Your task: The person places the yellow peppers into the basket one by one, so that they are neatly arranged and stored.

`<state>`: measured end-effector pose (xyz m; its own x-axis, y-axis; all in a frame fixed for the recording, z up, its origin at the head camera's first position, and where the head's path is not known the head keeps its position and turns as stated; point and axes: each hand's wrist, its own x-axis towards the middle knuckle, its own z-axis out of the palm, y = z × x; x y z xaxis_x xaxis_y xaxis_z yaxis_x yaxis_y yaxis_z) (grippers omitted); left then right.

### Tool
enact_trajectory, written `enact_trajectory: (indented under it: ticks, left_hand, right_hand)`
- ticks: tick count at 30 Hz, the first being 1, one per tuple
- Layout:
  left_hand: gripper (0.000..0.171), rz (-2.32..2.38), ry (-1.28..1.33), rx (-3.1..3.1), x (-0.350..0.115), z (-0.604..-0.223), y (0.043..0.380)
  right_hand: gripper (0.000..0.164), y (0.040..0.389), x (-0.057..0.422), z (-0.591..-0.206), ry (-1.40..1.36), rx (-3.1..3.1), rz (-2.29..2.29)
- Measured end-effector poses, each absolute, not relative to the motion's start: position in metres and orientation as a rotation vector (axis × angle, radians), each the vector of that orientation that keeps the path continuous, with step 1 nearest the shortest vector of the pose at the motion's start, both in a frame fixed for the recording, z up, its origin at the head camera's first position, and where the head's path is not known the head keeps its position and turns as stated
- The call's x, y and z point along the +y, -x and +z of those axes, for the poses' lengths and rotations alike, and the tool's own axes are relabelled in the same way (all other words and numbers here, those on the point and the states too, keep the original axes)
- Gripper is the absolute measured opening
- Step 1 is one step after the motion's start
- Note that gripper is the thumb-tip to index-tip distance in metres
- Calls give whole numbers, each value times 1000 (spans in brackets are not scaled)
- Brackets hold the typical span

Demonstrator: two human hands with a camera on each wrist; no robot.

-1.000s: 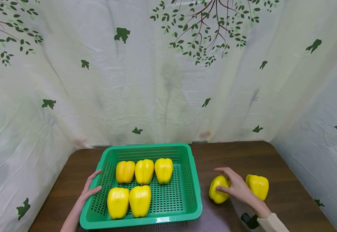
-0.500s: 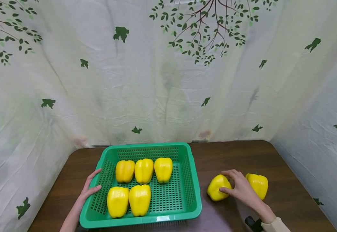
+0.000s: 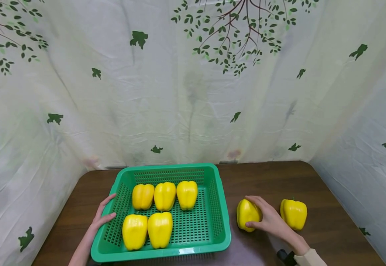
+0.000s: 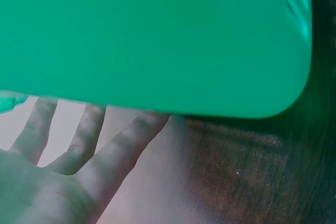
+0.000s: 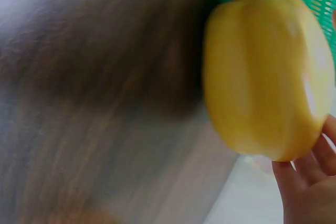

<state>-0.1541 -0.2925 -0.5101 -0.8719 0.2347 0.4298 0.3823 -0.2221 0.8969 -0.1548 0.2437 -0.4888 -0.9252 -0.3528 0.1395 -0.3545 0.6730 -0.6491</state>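
My right hand (image 3: 269, 220) grips a yellow bell pepper (image 3: 246, 214) on the brown table, to the right of the green basket (image 3: 227, 221). Its thumb and fingers lie on either side of the bell pepper; the right wrist view shows fingertips (image 5: 286, 174) against one end of it. A second yellow bell pepper (image 3: 293, 214) with a green stem stands farther right. My left hand (image 3: 102, 214) rests on the basket's left rim with fingers spread. In the left wrist view, straight fingers (image 4: 118, 150) reach up to the basket's green side (image 4: 157, 51), their tips hidden behind it.
Inside the basket several yellow bell peppers (image 3: 160, 229) lie in two rows toward the left, three of them at the back. The brown wooden table (image 3: 262, 177) meets a pale curtain (image 3: 193, 111) printed with leaves. A dark wrist strap (image 3: 286, 256) is on the right arm.
My right hand has shifted slightly left and closed its thumb and fingers onto the bell pepper, which has turned more upright. The left hand and basket have stayed in place.
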Motion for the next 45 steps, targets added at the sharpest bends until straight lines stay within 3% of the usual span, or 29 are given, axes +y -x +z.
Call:
enact_trajectory:
  ticks: [10,45]
  left_hand:
    - [72,-2229,793,-1881,-294,-512,154]
    - [71,-2266,835,-1839,-293,-511,155]
  right_hand:
    - [92,155,242,-506,-699,-2817,1142]
    - [95,165,231,-501,-595,-2863,1056]
